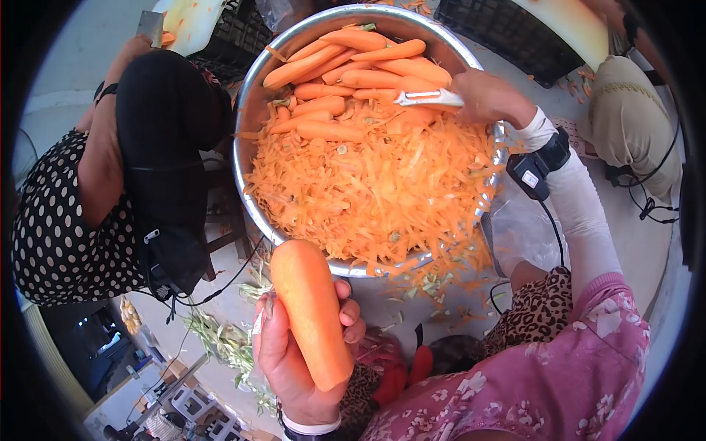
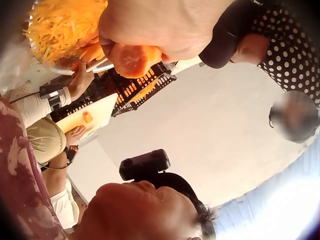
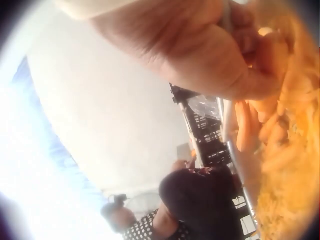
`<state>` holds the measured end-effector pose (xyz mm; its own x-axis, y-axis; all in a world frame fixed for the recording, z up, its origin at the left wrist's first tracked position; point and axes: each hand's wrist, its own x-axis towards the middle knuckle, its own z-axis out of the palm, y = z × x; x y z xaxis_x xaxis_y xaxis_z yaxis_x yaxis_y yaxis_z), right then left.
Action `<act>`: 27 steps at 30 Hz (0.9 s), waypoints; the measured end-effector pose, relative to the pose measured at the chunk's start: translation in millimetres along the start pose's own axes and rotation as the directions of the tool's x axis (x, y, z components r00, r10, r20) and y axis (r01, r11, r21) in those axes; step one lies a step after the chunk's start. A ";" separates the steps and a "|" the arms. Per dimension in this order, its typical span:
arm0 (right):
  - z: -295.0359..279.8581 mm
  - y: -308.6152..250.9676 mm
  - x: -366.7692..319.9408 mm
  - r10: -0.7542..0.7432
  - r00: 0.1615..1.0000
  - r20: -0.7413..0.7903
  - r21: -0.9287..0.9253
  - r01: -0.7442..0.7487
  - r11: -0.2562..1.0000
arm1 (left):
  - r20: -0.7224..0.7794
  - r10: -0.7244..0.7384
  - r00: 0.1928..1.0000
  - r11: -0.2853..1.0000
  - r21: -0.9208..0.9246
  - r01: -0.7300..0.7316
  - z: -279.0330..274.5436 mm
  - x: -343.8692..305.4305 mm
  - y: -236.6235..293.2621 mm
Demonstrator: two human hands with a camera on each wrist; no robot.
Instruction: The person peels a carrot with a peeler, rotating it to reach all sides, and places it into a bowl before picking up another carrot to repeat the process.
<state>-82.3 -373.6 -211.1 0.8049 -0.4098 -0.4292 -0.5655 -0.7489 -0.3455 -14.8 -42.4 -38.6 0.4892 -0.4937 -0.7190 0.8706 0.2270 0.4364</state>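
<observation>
A thick, smooth orange carrot [image 1: 309, 309] stands in the grip of my left hand [image 1: 288, 371], just in front of the basin's near rim. The left wrist view shows the blunt end of this carrot [image 2: 131, 61] beyond the hand [image 2: 165, 27]. My right hand [image 1: 487, 97] grips a peeler [image 1: 430, 98] with a pale handle over the basin's right side, its tip close above whole carrots [image 1: 390, 67]. In the right wrist view my right hand [image 3: 185, 50] hides most of the peeler. Orange peelings [image 1: 368, 191] fill the near part of the metal basin [image 1: 246, 173].
A person in a polka-dot top [image 1: 73, 220] sits at the left, near a cutting board [image 1: 193, 26] and a knife [image 1: 152, 28]. Another person's knee [image 1: 632, 110] is at the right, by a black crate [image 1: 507, 40]. Scraps [image 1: 228, 342] litter the floor.
</observation>
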 end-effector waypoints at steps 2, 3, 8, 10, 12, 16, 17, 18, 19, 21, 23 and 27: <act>5.7 0.1 -3.7 0.028 0.999 0.032 -0.023 -0.027 0.999 | -0.004 0.000 1.000 1.000 -0.016 0.000 0.6 -0.8 -1.8; 9.4 -0.6 -5.5 0.056 0.996 0.065 -0.046 -0.053 0.998 | -0.010 -0.001 1.000 0.999 -0.033 0.001 1.0 -1.2 -2.9; 29.4 4.5 -13.0 0.082 0.995 -0.057 -0.048 -0.084 0.995 | -0.060 0.050 0.997 0.993 -0.102 -0.056 0.8 -4.4 -6.8; 42.9 15.6 -15.2 0.086 0.991 -0.104 -0.053 -0.091 0.994 | -0.067 0.075 0.995 0.990 -0.118 -0.083 -2.0 -6.1 -6.2; 52.3 26.0 -20.3 0.066 0.984 -0.165 -0.036 -0.072 0.997 | -0.012 0.076 0.997 0.990 -0.116 -0.077 -4.6 -7.2 -4.9; 23.8 15.2 -59.8 0.062 0.958 -0.280 0.087 -0.039 0.995 | 0.082 0.035 0.996 0.998 -0.058 -0.031 -5.4 -15.1 -4.1; 14.9 12.6 -67.4 0.058 0.954 -0.295 0.071 -0.039 0.997 | 0.101 0.041 0.994 0.997 -0.069 -0.034 -6.2 -18.1 -3.6; 10.8 12.5 -71.8 0.062 0.950 -0.305 0.147 -0.017 0.989 | 0.097 0.037 0.995 0.997 -0.069 -0.030 -7.5 -17.7 -3.8; 6.3 11.2 -76.3 0.065 0.947 -0.315 0.221 0.006 0.975 | 0.092 0.032 0.995 0.997 -0.068 -0.026 -8.3 -16.6 -3.9; -11.4 1.7 -94.5 0.066 0.968 -0.241 0.457 0.054 0.888 | 0.135 0.054 0.989 0.996 -0.080 -0.043 -13.4 -16.3 -3.0; -30.0 -16.0 -116.3 0.038 0.985 -0.167 0.668 0.084 0.740 | 0.242 0.048 0.969 0.996 -0.090 -0.026 -17.9 -18.1 -0.6; -82.1 -90.0 -173.0 -0.150 0.988 -0.043 0.808 0.123 0.576 | 0.371 0.045 0.927 0.990 -0.143 0.009 -23.6 -27.1 3.1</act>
<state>-155.9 -278.0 -37.2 0.8879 -0.3146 -0.3357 -0.3719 -0.0612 -0.9262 -24.1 -8.5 -30.4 0.4738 -0.7592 -0.4462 0.8734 0.3403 0.3483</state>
